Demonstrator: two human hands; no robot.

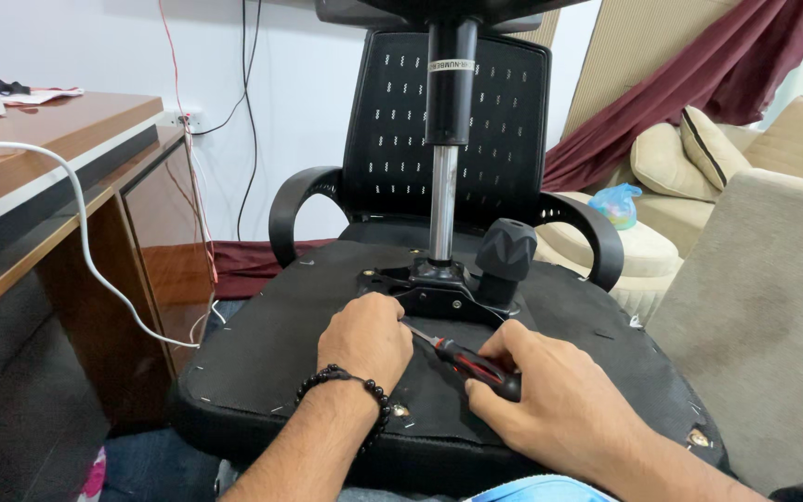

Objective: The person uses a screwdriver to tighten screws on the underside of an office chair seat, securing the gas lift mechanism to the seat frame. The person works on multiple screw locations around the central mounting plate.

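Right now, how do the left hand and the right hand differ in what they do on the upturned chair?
The left hand wears a black bead bracelet; the right hand has a bare wrist. The left hand rests near the black metal plate, by the screwdriver tip; the right hand grips the red and black screwdriver by its handle. The left hand lies nearer the gas column. Both rest on the seat underside.

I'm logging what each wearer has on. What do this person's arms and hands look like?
Both forearms are bare, with no sleeves or gloves visible. The left hand has a bracelet of round black beads around its wrist. The right hand shows no ring, watch or band.
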